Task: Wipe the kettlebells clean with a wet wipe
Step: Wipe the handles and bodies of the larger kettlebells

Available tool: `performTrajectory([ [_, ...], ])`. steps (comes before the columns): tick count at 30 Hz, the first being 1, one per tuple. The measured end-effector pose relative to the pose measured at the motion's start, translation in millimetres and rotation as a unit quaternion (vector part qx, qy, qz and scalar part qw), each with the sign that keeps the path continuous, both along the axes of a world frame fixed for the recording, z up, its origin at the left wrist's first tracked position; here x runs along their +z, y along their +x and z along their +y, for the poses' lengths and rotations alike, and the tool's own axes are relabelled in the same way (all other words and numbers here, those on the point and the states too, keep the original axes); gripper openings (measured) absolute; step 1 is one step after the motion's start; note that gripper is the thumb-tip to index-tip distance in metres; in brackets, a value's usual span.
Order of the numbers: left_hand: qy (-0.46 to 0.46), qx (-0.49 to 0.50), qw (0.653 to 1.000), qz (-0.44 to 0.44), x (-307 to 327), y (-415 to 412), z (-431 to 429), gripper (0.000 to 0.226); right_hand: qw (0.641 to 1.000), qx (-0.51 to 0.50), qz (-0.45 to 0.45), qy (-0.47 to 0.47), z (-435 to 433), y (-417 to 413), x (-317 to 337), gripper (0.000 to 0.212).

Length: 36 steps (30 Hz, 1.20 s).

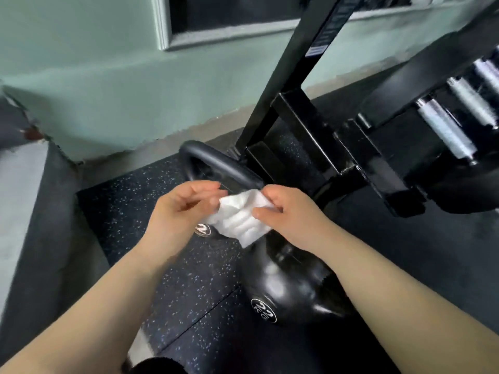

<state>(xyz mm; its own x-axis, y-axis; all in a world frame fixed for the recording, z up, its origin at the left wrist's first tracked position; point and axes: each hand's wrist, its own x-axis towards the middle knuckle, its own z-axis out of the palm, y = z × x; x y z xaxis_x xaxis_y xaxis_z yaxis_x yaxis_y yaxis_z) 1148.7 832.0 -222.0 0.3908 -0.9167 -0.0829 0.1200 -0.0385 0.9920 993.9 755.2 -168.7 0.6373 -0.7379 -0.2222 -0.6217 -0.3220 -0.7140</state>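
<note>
While the left hand (186,209) and right hand (286,211) pinch the wipe (240,220) spread between them above the kettlebells (286,287), wiping appears not yet begun; both are judged outstanding.

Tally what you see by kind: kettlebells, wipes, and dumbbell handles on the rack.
Black iron kettlebells: 2
White crumpled wet wipe: 1
Chrome dumbbell handles on the black steel rack: 3
Total: 6
Dark shape at the bottom edge: cannot tell, not counted.
</note>
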Motion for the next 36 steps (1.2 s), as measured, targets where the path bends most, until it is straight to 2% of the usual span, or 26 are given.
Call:
performTrajectory([
  [1,0.011,0.01,0.999,-0.031,0.4,12.1,-1.5,0.022,1.0,0.015,0.022,-0.006,-6.9,0.8,8.2,0.009],
  [3,0.056,0.039,0.994,-0.086,-10.6,28.9,-4.9,0.021,0.999,-0.003,0.034,-0.003,-23.4,-5.1,13.2,0.023],
  [7,0.148,0.081,0.967,-0.189,-48.6,37.1,-22.9,0.02,0.985,-0.137,-0.05,0.097,-61.7,-9.7,-4.7,0.027],
  [9,0.141,0.099,0.958,-0.23,-65.0,42.2,-41.7,0.025,0.981,-0.161,-0.092,0.052,-82.3,-0.5,-24.7,0.029],
  [11,0.12,0.112,0.954,-0.249,-75.1,49.2,-63.1,0.034,0.983,-0.142,-0.099,-0.055,-94.8,16.4,-43.2,0.031],
  [13,0.097,0.121,0.948,-0.277,-79.2,53.7,-79.4,0.043,0.983,-0.093,-0.103,-0.123,-98.8,32.9,-61.7,0.032],
  [16,0.091,0.099,0.932,-0.336,-83.3,62.8,-94.2,0.051,0.985,0.062,-0.01,-0.158,-99.1,42.0,-86.9,0.028],
  [18,0.111,0.067,0.917,-0.377,-86.7,71.8,-103.6,0.052,0.983,0.112,0.02,-0.141,-100.2,38.5,-94.3,0.021],
  [20,0.119,0.056,0.919,-0.372,-90.4,79.2,-111.6,0.049,0.986,0.109,0.01,-0.128,-105.8,38.3,-95.2,0.018],
  [23,0.104,0.081,0.929,-0.345,-98.3,80.0,-117.1,0.044,0.978,0.105,0.026,-0.177,-115.3,48.4,-103.3,0.015],
  [26,0.085,0.102,0.938,-0.319,-103.5,83.2,-119.0,0.038,0.978,0.105,-0.005,-0.181,-119.7,61.7,-111.3,0.045],
  [31,0.084,0.091,0.931,-0.344,-99.5,97.5,-120.3,0.033,0.98,0.123,-0.039,-0.15,-136.4,102.8,-106.8,0.032],
  [36,0.076,0.083,0.932,-0.346,-100.4,99.2,-120.8,0.032,0.976,0.15,-0.057,-0.144,-145.5,138.4,-112.0,0.029],
])
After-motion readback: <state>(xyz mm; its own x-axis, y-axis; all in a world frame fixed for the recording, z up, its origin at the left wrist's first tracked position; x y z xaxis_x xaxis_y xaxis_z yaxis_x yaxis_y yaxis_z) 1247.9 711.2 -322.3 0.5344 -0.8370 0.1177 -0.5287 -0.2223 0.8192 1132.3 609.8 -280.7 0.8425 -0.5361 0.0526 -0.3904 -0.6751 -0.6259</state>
